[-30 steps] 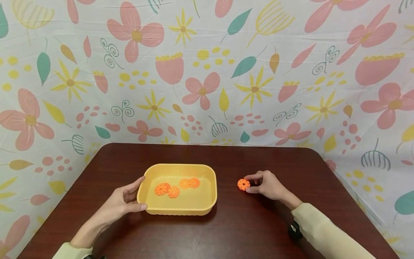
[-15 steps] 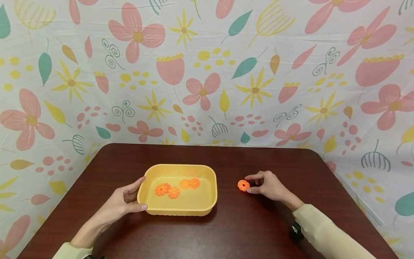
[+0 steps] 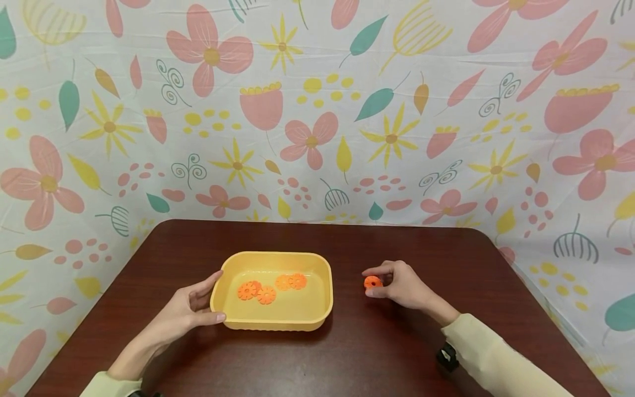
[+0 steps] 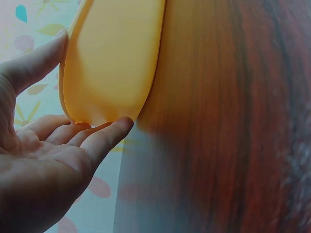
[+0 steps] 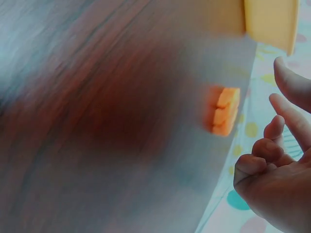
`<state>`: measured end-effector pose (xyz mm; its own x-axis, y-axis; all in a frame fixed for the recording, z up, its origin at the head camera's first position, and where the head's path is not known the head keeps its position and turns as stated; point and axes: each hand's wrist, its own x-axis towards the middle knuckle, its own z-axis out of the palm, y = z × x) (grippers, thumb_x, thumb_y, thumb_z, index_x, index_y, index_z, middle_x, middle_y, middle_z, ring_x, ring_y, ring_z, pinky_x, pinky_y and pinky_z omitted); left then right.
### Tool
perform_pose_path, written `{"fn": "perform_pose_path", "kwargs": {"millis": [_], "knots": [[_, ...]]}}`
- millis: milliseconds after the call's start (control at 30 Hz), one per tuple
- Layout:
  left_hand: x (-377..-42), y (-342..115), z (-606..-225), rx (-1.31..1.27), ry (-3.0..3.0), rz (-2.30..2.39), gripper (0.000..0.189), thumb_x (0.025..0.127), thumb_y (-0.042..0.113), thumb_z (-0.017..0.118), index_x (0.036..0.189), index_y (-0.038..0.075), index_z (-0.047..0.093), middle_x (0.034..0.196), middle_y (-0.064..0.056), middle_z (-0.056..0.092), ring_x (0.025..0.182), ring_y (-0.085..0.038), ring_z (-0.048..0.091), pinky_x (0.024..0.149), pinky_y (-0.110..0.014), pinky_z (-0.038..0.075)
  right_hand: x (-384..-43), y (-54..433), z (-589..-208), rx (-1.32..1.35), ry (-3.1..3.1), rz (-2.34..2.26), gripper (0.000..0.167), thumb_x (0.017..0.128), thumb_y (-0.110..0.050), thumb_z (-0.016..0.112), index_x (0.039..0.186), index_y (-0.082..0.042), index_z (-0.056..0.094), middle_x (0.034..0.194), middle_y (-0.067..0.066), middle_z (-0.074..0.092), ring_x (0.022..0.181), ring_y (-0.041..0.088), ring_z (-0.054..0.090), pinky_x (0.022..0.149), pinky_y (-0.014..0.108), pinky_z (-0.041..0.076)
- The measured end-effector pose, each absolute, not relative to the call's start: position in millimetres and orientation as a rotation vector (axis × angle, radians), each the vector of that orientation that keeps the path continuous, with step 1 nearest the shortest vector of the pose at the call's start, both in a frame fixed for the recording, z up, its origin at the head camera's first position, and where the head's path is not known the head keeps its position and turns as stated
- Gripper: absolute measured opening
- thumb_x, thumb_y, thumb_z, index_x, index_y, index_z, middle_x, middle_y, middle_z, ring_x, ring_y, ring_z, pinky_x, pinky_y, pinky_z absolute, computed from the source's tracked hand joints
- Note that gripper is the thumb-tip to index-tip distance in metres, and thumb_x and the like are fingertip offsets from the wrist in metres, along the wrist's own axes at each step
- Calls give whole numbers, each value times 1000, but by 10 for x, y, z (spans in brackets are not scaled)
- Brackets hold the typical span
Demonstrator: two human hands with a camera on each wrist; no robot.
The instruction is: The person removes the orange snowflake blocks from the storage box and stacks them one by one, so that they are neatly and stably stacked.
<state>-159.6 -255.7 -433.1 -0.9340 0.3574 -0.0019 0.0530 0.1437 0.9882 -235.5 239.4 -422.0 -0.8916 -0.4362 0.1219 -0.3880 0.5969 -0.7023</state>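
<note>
My left hand (image 3: 186, 311) holds the left end of a yellow plastic basin (image 3: 278, 325), fingers spread along its end wall. In the left wrist view, fingertips meet the wall of the basin (image 4: 114, 58). Several orange notched building discs (image 3: 266, 295) lie inside it, some overlapping. To the right of the basin, a small stack of orange discs (image 3: 373, 282) rests on the table. My right hand (image 3: 404, 284) hovers over the stack, thumb and index finger on either side of it. In the right wrist view, a gap separates the fingers from the orange disc stack (image 5: 226, 111).
A dark wooden table (image 3: 317, 364) with rounded far corners bears everything. Behind it hangs a white cloth (image 3: 317, 182) printed with flowers and leaves. A black wrist device (image 3: 447, 357) shows at the right sleeve.
My right hand has shifted a little left, so its thumb and index finger now reach past both sides of the disc stack. The left hand and basin have stayed put.
</note>
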Motion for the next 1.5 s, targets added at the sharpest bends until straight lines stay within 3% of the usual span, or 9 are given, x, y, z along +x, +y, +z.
{"fn": "perform_pose_path", "kwargs": {"millis": [233, 433, 533, 800, 1033, 1200, 1433, 1500], "knots": [[-1596, -2561, -4325, 406, 2179, 1871, 95, 91, 0, 80, 166, -2, 21, 168, -24, 27, 144, -45, 43, 97, -31, 54, -2328, 2226, -4139, -788, 2735, -1193, 39, 82, -19, 93, 118, -6, 81, 87, 10, 66, 78, 28, 51, 63, 26, 40], [-1596, -2567, -4325, 404, 2159, 1879, 95, 92, -1, 79, 167, -1, 20, 167, -25, 28, 143, -44, 44, 97, -32, 55, -2315, 2050, -4068, -865, 2729, -1198, 34, 82, -19, 93, 114, -12, 83, 82, 11, 62, 73, 22, 51, 62, 26, 40], [-1596, -2570, -4329, 405, 2154, 1880, 95, 92, -1, 78, 167, -1, 19, 167, -25, 28, 142, -44, 46, 97, -32, 55, -2300, 1952, -4037, -894, 2711, -1207, 32, 83, -17, 92, 114, -12, 83, 80, 12, 60, 72, 18, 50, 62, 26, 41], [-1600, -2569, -4323, 402, 2158, 1878, 96, 92, 0, 79, 167, -1, 20, 166, -25, 28, 142, -43, 45, 97, -32, 55, -2272, 1676, -3955, -983, 2681, -1216, 34, 83, -15, 92, 115, -8, 83, 81, 7, 62, 75, 24, 51, 65, 27, 43], [-1597, -2565, -4315, 382, 2170, 1868, 96, 92, 1, 80, 167, 0, 21, 166, -25, 29, 142, -44, 46, 96, -32, 56, -2259, 1441, -3902, -1003, 2614, -1230, 32, 85, -16, 91, 115, -11, 82, 83, 5, 63, 73, 16, 52, 65, 28, 46], [-1597, -2563, -4319, 371, 2169, 1868, 96, 92, 1, 80, 167, 0, 21, 166, -25, 30, 141, -45, 47, 95, -32, 56, -2251, 1266, -3912, -1021, 2595, -1221, 35, 85, -15, 91, 118, -12, 82, 84, -1, 65, 76, 22, 54, 66, 29, 45], [-1599, -2558, -4331, 389, 2169, 1877, 96, 91, 0, 80, 166, -2, 20, 167, -25, 27, 144, -46, 43, 97, -31, 55, -2231, 1034, -3945, -987, 2564, -1201, 36, 83, -14, 92, 117, -10, 82, 97, -11, 71, 85, 28, 58, 72, 32, 46], [-1598, -2560, -4333, 388, 2168, 1878, 96, 91, 0, 80, 166, -2, 20, 167, -25, 28, 144, -46, 43, 97, -31, 55, -2231, 980, -3948, -993, 2561, -1199, 37, 83, -13, 92, 118, -9, 82, 95, -5, 71, 86, 29, 59, 72, 33, 46]]}}
